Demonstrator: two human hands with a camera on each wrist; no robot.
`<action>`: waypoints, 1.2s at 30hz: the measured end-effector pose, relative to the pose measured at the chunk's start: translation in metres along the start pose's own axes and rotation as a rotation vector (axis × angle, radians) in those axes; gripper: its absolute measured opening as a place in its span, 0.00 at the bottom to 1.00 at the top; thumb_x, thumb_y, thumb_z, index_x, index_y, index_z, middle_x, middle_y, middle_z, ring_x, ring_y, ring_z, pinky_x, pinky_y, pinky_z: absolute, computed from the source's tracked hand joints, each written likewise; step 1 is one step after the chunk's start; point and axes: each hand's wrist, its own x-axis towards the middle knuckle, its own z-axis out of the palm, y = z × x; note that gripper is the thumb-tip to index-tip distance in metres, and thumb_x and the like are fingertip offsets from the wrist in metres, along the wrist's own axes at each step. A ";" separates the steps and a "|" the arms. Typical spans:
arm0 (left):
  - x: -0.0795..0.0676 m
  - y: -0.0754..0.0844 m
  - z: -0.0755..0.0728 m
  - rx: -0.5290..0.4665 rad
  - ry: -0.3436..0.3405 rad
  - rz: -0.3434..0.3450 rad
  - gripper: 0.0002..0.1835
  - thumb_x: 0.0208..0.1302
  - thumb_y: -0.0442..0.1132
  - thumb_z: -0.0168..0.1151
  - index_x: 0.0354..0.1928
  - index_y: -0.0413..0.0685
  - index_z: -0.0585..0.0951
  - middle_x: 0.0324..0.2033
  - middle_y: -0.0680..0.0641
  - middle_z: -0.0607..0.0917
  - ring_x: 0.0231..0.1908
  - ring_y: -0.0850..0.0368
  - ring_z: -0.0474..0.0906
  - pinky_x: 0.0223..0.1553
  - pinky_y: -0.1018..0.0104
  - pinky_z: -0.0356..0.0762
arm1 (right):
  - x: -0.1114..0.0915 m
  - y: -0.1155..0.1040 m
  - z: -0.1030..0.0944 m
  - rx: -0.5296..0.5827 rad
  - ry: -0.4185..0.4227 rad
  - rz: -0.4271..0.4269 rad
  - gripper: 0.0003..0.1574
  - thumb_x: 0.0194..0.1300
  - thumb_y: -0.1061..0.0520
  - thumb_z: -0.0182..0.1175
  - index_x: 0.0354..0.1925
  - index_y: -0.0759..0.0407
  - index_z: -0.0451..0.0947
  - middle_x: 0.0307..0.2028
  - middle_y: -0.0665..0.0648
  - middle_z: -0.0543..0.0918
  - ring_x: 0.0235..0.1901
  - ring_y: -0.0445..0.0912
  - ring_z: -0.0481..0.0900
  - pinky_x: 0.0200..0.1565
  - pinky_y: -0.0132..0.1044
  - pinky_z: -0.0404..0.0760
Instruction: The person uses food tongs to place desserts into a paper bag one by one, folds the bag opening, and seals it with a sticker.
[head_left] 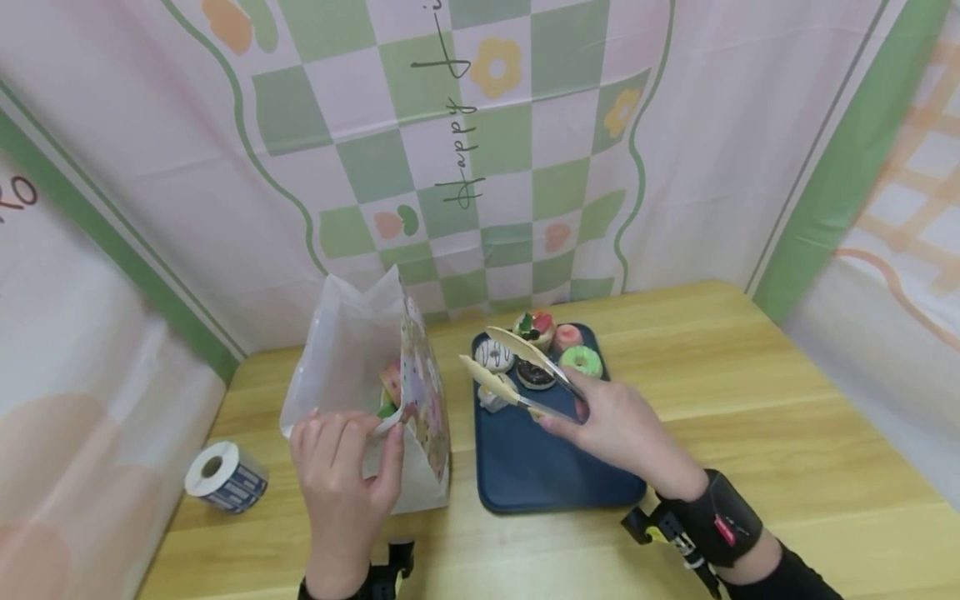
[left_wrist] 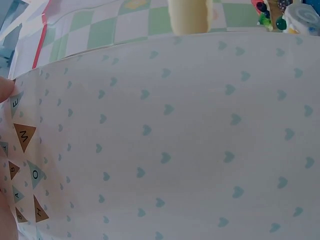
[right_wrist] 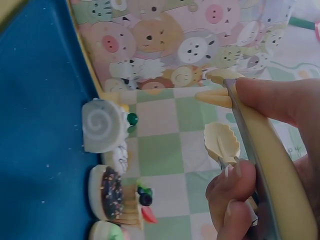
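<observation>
My left hand [head_left: 337,467] pinches the near rim of a white paper bag [head_left: 426,417], printed with cartoon animals on its side. The bag stands upright with its mouth open, and something pink and green [head_left: 390,387] shows inside. In my right hand [head_left: 622,425] are tongs [head_left: 522,348] with cream tips, spread apart with nothing between them. They hang over the far part of a dark blue tray [head_left: 540,479]. On it sit a chocolate donut [head_left: 536,375], a green donut [head_left: 582,361], a white striped donut [head_left: 492,356], a fruit tart [head_left: 542,325] and a white swirl roll [right_wrist: 102,125].
A roll of blue-and-white labels [head_left: 227,477] stands on the wooden table [head_left: 750,433], left of the bag. Behind the table hangs a checked green and white cloth [head_left: 465,150]. A pink pastry [head_left: 567,337] lies at the tray's far right.
</observation>
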 end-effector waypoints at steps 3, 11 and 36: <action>0.000 0.000 0.000 -0.001 -0.006 -0.003 0.20 0.62 0.46 0.56 0.20 0.35 0.77 0.19 0.42 0.78 0.24 0.46 0.69 0.38 0.44 0.63 | 0.000 0.001 0.005 0.002 -0.010 0.019 0.47 0.53 0.31 0.62 0.61 0.59 0.70 0.13 0.46 0.70 0.11 0.40 0.64 0.17 0.34 0.62; -0.001 0.000 0.000 -0.004 -0.003 0.003 0.21 0.63 0.46 0.56 0.20 0.35 0.77 0.19 0.42 0.78 0.24 0.46 0.70 0.39 0.43 0.63 | -0.001 0.007 0.016 -0.021 -0.018 0.033 0.54 0.53 0.31 0.61 0.67 0.62 0.64 0.13 0.46 0.70 0.11 0.40 0.64 0.16 0.34 0.62; -0.001 0.000 0.000 -0.001 0.010 0.009 0.22 0.64 0.47 0.55 0.20 0.35 0.77 0.18 0.43 0.78 0.24 0.46 0.69 0.38 0.41 0.63 | -0.002 0.014 0.040 -0.016 -0.124 0.141 0.54 0.51 0.30 0.61 0.64 0.64 0.67 0.12 0.48 0.69 0.11 0.41 0.67 0.15 0.34 0.63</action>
